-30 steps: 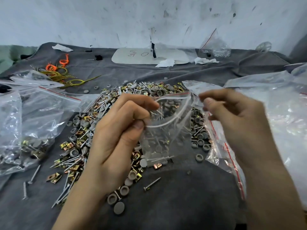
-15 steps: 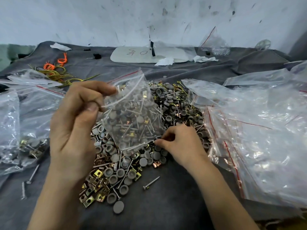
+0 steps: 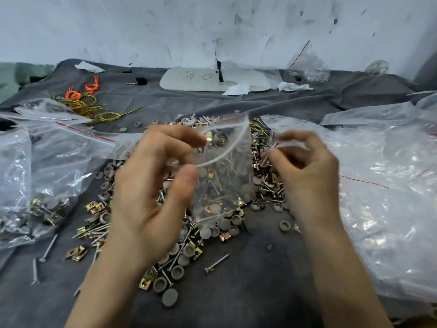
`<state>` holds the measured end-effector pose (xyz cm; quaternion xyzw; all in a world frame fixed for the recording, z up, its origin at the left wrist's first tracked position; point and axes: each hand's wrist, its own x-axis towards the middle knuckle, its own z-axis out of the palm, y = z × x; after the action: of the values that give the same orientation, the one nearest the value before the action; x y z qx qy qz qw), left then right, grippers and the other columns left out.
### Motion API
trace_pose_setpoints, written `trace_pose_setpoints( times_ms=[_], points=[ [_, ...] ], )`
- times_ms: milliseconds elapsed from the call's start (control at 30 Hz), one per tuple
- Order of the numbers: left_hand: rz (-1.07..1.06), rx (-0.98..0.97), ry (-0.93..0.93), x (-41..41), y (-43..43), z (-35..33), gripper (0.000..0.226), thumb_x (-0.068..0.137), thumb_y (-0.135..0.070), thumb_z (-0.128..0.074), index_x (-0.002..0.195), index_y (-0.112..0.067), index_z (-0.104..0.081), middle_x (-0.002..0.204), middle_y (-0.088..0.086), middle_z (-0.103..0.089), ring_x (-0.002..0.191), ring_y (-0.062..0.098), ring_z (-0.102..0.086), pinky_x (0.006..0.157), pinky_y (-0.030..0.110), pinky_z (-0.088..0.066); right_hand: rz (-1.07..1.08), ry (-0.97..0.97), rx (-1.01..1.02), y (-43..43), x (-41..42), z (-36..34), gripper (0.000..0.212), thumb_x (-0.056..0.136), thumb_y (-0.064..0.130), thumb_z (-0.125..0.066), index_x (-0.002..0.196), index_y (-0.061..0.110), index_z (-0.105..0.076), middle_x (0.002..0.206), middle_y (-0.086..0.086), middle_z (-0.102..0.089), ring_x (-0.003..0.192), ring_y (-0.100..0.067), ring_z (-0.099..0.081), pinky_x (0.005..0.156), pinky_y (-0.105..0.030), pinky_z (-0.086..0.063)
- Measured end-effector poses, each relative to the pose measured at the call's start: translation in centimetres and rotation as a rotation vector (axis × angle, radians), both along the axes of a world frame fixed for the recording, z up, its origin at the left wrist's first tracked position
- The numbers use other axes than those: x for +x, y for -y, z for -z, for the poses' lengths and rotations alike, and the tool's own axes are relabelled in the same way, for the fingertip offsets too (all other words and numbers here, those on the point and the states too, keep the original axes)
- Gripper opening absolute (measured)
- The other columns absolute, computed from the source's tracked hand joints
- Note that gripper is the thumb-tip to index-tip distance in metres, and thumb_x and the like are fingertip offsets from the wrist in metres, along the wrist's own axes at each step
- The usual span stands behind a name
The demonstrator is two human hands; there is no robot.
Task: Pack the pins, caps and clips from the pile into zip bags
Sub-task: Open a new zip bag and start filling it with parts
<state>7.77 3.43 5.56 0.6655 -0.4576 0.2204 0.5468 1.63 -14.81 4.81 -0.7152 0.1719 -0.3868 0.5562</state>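
Left hand (image 3: 151, 185) pinching mouth of small zip bag (image 3: 227, 181), dangling just above pile (image 3: 177, 272). Right hand (image 3: 307, 176) hovering above pile too, fingers curling, grip blurred: cannot tell. Risk: mouth sagging, pins (image 3: 216, 263) dropping back onto pile.

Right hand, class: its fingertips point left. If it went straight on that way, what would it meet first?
Most likely the side of the small zip bag that the left hand holds up with its mouth open. Depth is unclear in the blur, so the right hand might pass just in front.
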Motion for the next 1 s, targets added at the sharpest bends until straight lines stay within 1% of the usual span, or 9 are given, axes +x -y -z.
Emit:
trace_pose_setpoints(
  times_ms=[67,200,400,533,667,733,833,933,1000],
  points=[
    [0.029,0.114,0.055,-0.7,0.6,-0.3,0.004,0.09,-0.015,-0.046,0.09,-0.014,-0.05,0.111,0.007,-0.06,0.106,0.02,-0.059,0.084,0.032,-0.045,-0.018,0.198,0.024,-0.3,-1.1,-1.9,0.026,0.083,0.009,-0.07,0.094,0.03,-0.058,0.082,0.003,-0.073,0.074,-0.007,-0.069,0.061,-0.014,-0.051],
    [0.024,0.206,0.144,-1.8,1.4,-0.4,0.011,0.088,-0.012,-0.048,0.083,-0.005,-0.055,0.109,0.008,-0.06,0.105,0.01,-0.056,0.088,0.017,-0.04,-0.022,0.456,-0.224,-1.9,-3.0,-4.9,0.02,0.083,0.014,-0.07,0.09,0.028,-0.057,0.081,0.003,-0.07,0.08,-0.013,-0.071,0.062,-0.019,-0.049],
    [0.07,0.202,0.138,-2.2,1.7,-0.5,0.008,0.088,-0.01,-0.049,0.085,-0.006,-0.054,0.11,0.006,-0.059,0.102,0.009,-0.056,0.087,0.016,-0.04,-0.108,0.31,-0.446,-2.6,-3.8,-5.1,0.016,0.084,0.014,-0.072,0.089,0.026,-0.063,0.087,0.008,-0.07,0.083,-0.018,-0.066,0.068,-0.031,-0.048],
    [0.067,0.175,0.129,-2.1,1.4,-0.5,0.004,0.088,-0.011,-0.048,0.085,-0.011,-0.051,0.11,0.007,-0.06,0.105,0.012,-0.058,0.087,0.019,-0.041,-0.086,0.353,-0.314,-1.9,-3.9,-5.1,0.001,0.088,0.022,-0.065,0.088,0.021,-0.066,0.082,0.002,-0.071,0.077,-0.006,-0.064,0.067,-0.019,-0.046],
    [0.067,0.147,0.108,-1.7,1.2,-0.4,0.006,0.088,-0.012,-0.048,0.084,-0.011,-0.052,0.11,0.006,-0.061,0.105,0.016,-0.059,0.086,0.024,-0.044,-0.037,0.387,-0.159,-0.4,-3.4,-4.4,0.005,0.086,0.025,-0.061,0.082,0.024,-0.066,0.078,0.006,-0.071,0.075,-0.007,-0.065,0.064,-0.019,-0.048],
    [0.08,0.127,0.08,-1.4,1.1,-0.3,0.005,0.089,-0.013,-0.048,0.087,-0.012,-0.052,0.111,0.007,-0.061,0.104,0.018,-0.059,0.084,0.027,-0.044,-0.001,0.27,-0.116,0.5,-2.7,-3.2,0.007,0.084,0.025,-0.064,0.079,0.027,-0.067,0.079,0.005,-0.071,0.072,-0.007,-0.063,0.063,-0.017,-0.049],
    [0.102,0.074,0.028,-0.6,0.7,0.0,0.004,0.09,-0.014,-0.048,0.092,-0.013,-0.051,0.111,0.009,-0.06,0.104,0.025,-0.059,0.081,0.032,-0.042,-0.053,-0.133,-0.109,1.5,-1.0,-0.2,0.012,0.085,0.018,-0.069,0.076,0.026,-0.068,0.075,0.007,-0.07,0.068,-0.002,-0.062,0.064,-0.017,-0.047],
    [0.074,0.033,0.022,0.1,0.0,-0.2,0.004,0.092,-0.015,-0.047,0.095,-0.017,-0.05,0.114,0.005,-0.059,0.108,0.029,-0.059,0.084,0.04,-0.044,-0.151,-0.488,-0.194,1.5,0.7,2.6,0.023,0.083,0.013,-0.072,0.068,0.027,-0.063,0.058,0.015,-0.062,0.055,0.005,-0.056,0.056,-0.012,-0.041],
    [0.042,0.005,0.026,0.8,-0.6,-0.1,0.006,0.094,-0.014,-0.048,0.096,-0.019,-0.05,0.114,0.006,-0.061,0.108,0.032,-0.06,0.085,0.041,-0.044,-0.166,-0.646,-0.293,1.1,1.4,3.7,0.025,0.083,0.016,-0.073,0.066,0.029,-0.059,0.059,0.017,-0.057,0.056,0.006,-0.05,0.051,-0.007,-0.036]
  ],
)
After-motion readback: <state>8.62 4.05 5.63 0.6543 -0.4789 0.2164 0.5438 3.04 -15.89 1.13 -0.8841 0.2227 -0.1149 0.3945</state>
